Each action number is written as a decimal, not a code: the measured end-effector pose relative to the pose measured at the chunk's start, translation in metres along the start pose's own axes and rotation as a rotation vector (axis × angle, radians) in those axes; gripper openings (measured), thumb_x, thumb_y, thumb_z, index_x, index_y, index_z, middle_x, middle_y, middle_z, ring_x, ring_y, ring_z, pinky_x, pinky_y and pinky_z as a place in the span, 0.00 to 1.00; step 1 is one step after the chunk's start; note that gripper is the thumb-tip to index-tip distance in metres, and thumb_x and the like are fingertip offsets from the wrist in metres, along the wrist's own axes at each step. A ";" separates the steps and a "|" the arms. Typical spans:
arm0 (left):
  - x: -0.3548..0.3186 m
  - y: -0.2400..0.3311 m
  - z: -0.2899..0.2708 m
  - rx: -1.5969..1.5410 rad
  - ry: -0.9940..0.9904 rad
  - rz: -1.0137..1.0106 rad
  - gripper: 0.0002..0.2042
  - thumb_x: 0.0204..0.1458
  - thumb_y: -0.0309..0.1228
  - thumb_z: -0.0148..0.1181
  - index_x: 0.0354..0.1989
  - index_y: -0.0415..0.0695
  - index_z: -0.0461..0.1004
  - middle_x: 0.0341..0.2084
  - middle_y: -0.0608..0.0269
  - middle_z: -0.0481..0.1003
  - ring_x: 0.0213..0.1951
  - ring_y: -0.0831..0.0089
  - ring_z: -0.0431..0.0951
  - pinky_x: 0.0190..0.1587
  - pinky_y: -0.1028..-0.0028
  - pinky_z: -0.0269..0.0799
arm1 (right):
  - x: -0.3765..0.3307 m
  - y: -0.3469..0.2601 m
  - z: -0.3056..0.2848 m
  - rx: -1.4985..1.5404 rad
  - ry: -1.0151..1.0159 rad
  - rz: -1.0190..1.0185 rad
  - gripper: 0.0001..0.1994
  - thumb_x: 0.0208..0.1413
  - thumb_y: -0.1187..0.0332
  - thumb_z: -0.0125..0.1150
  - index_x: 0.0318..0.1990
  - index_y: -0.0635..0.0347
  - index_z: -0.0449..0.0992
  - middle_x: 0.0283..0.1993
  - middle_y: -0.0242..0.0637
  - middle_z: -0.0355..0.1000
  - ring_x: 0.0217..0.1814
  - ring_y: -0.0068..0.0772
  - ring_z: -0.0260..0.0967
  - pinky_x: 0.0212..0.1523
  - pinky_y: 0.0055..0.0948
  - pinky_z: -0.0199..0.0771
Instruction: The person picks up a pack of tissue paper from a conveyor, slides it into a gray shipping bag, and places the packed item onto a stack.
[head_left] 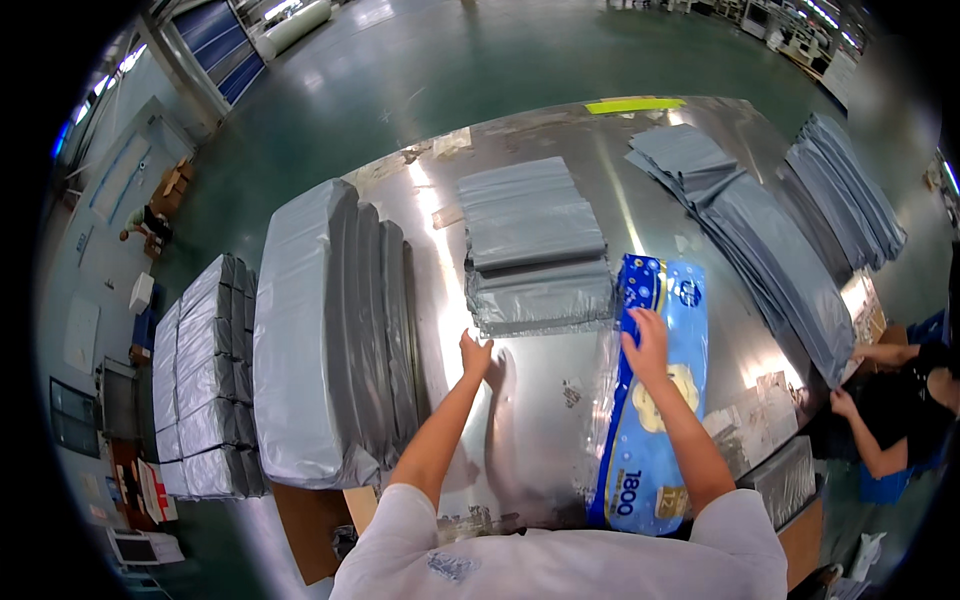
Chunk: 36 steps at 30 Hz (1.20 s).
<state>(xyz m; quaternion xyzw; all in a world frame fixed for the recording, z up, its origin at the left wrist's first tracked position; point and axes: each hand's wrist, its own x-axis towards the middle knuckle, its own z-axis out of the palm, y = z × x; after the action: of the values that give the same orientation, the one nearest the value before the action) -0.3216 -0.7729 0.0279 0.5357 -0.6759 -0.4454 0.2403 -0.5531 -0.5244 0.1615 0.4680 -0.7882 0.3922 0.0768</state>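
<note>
My left hand [476, 354] is at the near left corner of a stack of grey plastic mailing bags [530, 215], thumb and fingers apart. Whether it touches the bags I cannot tell. The stack lies in the middle of the metal table [545, 400], with a fold or step across it. To its right a long blue printed plastic pack [640, 440] stretches toward my body. Over the pack's upper part is my right hand [648, 345], fingers spread and nothing gripped; my forearm covers part of the pack.
Tall piles of filled grey bags [310, 330] and strapped grey bundles [205, 385] stand at left. More flat grey bags [750, 220] fan across the right side, where a co-worker [905, 395] handles their near end. Yellow-green tape [635, 105] marks the far edge.
</note>
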 end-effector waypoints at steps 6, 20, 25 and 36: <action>0.080 0.021 0.022 -0.239 -0.083 -0.327 0.32 0.31 0.38 0.64 0.41 0.27 0.60 0.34 0.45 0.67 0.36 0.60 0.69 0.38 0.69 0.65 | 0.060 -0.020 0.140 0.169 -0.181 -0.093 0.19 0.38 0.73 0.55 0.43 0.59 0.65 0.46 0.44 0.60 0.51 0.45 0.53 0.51 0.37 0.53; -0.090 -0.064 -0.019 -0.035 -0.198 -0.175 0.21 0.38 0.44 0.59 0.24 0.33 0.69 0.14 0.57 0.70 0.19 0.69 0.70 0.23 0.69 0.64 | 0.162 0.003 0.238 -0.320 -0.607 -0.133 0.30 0.39 0.51 0.57 0.50 0.54 0.61 0.55 0.43 0.52 0.59 0.42 0.46 0.52 0.44 0.51; -0.101 -0.093 -0.039 -0.187 -0.314 -0.367 0.17 0.39 0.39 0.60 0.28 0.36 0.67 0.12 0.62 0.66 0.18 0.72 0.68 0.22 0.72 0.62 | 0.089 -0.030 0.232 -0.285 -0.551 -0.161 0.28 0.38 0.50 0.57 0.47 0.55 0.65 0.50 0.45 0.59 0.52 0.45 0.55 0.47 0.42 0.57; -0.082 0.048 -0.083 0.150 0.366 0.529 0.15 0.45 0.28 0.50 0.43 0.40 0.63 0.33 0.54 0.68 0.40 0.60 0.66 0.44 0.70 0.60 | -0.020 -0.076 0.132 -0.359 -0.889 -0.469 0.17 0.31 0.69 0.57 0.36 0.57 0.67 0.30 0.36 0.68 0.37 0.37 0.64 0.40 0.34 0.60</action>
<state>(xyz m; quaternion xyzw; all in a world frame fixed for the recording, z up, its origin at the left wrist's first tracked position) -0.2543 -0.7234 0.1221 0.4289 -0.7682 -0.2127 0.4251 -0.4487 -0.6208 0.1037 0.7320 -0.6737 -0.0124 -0.1002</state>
